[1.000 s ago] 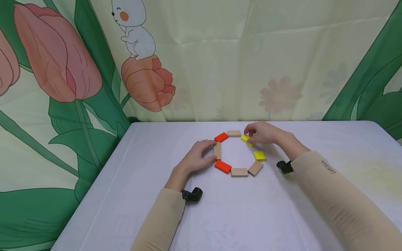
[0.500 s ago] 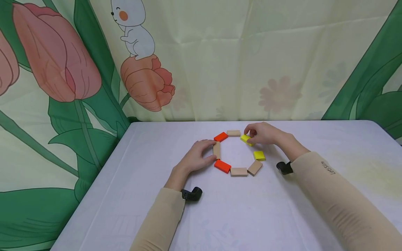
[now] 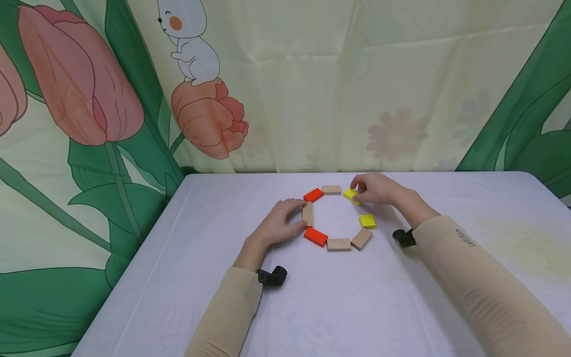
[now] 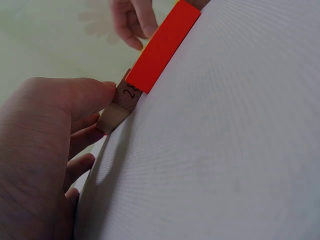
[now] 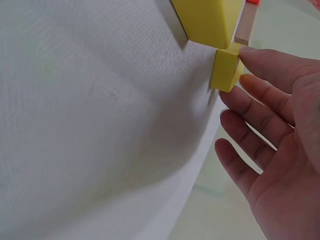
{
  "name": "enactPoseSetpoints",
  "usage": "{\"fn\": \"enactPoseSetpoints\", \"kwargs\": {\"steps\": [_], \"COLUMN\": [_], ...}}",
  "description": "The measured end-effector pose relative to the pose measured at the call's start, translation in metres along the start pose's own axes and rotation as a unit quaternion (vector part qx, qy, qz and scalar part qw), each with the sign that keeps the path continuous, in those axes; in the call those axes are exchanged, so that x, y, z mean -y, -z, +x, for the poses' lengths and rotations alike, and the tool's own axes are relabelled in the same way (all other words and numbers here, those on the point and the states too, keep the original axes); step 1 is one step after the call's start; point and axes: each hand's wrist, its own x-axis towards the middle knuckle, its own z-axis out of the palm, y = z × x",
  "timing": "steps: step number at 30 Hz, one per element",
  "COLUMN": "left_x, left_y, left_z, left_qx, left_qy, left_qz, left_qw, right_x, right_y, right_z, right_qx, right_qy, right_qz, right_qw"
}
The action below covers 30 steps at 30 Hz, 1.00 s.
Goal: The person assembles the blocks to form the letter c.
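Flat wooden blocks lie in a loose ring on the white-covered table. In the head view my right hand, at the far right of the ring, pinches a yellow block; the right wrist view shows the thumb on one edge of that yellow block and fingertips at another. My left hand spans a plain wooden block on the ring's left side, thumb at the near end and index finger at the far end. In the left wrist view the thumb touches this wooden block, which is marked "28".
Red blocks sit at both ends of the left block. A second yellow block lies on the right, with plain blocks along the near side. Another plain block is at the back. A printed curtain hangs behind the table.
My right hand has shifted the yellow block slightly away and to the right, leaving a small gap beside the back plain block. The left hand has stayed in place.
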Motion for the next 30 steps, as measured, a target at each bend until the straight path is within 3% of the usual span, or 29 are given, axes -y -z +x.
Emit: {"fn": "enactPoseSetpoints", "kwargs": {"steps": [11,30], "left_x": [0.0003,-0.0004], "left_y": [-0.0009,-0.0002], "left_z": [-0.0008,-0.0001], "left_qx": [-0.002,0.0], "left_qy": [-0.002,-0.001], "left_qz": [-0.002,-0.005], "left_qw": [1.0,1.0], "right_x": [0.0035,0.0018], "right_y": [0.0002,-0.0003], "right_z": [0.0032,0.0082], "right_qx": [0.006,0.0], "right_qy": [-0.025,-0.024], "right_qz": [0.008,0.009], "right_qw": [0.9996,0.9997]}}
